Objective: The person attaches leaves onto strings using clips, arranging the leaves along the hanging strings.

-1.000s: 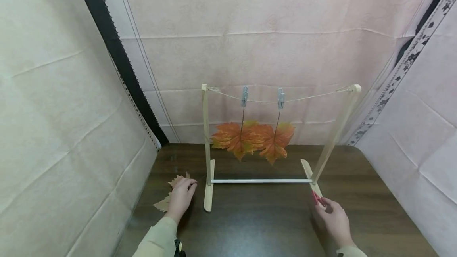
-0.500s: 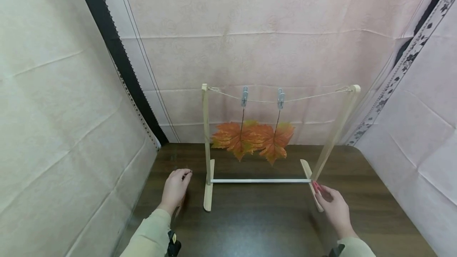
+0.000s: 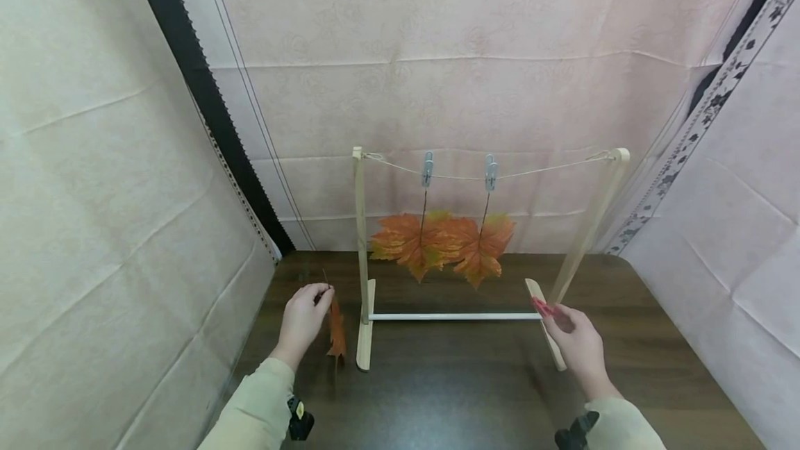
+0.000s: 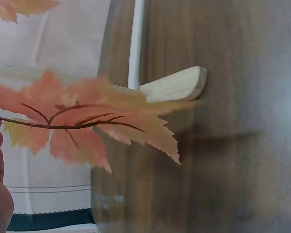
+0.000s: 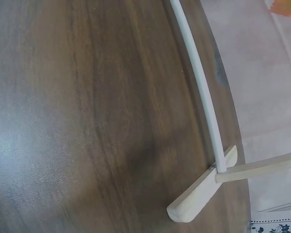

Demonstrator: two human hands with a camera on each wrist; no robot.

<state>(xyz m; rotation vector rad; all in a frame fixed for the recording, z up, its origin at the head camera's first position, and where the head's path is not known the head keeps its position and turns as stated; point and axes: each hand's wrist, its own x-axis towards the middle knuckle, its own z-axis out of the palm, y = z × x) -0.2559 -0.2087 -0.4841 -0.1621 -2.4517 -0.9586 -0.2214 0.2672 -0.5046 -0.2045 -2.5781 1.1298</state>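
Observation:
My left hand pinches the thin brown stem of an orange maple leaf, just left of the wooden stand. The leaf hangs edge-on in the head view; the left wrist view shows the same maple leaf with its dark veins. On the other side, my right hand pinches a red clothespin in front of the stand's right foot. Two more maple leaves, a left one and a right one, hang by their stems from blue clothespins on a string.
The stand has a left post, a right post and a white crossbar low between its wooden feet. It stands on a dark wooden table. Pale cloth hangs behind and at both sides.
The left hand has lifted the leaf off the table, so that it now hangs from the fingers. The right hand has moved the red clothespin up and slightly left.

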